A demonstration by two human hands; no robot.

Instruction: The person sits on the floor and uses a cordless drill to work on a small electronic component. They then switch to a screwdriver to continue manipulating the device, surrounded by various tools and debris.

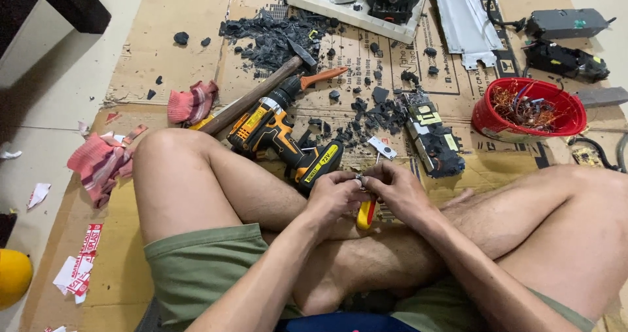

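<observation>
Crossed legs [275,240] frame both hands: left hand [333,198] and right hand [399,191] pinch one small metal part [359,179] between their fingertips. Black fragments [275,37] lie far left, stripped wire fills the red bowl [553,119] far right; the circuit board [432,136] remains undismantled.

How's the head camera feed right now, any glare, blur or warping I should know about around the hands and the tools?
Head view: even, soft indoor light, no harsh glare; the left hand and right hand are sharp enough, though the small metal part between them is too tiny to resolve; wide-angle warping stretches the knees and edges; the cordless drill is crisp.
</observation>
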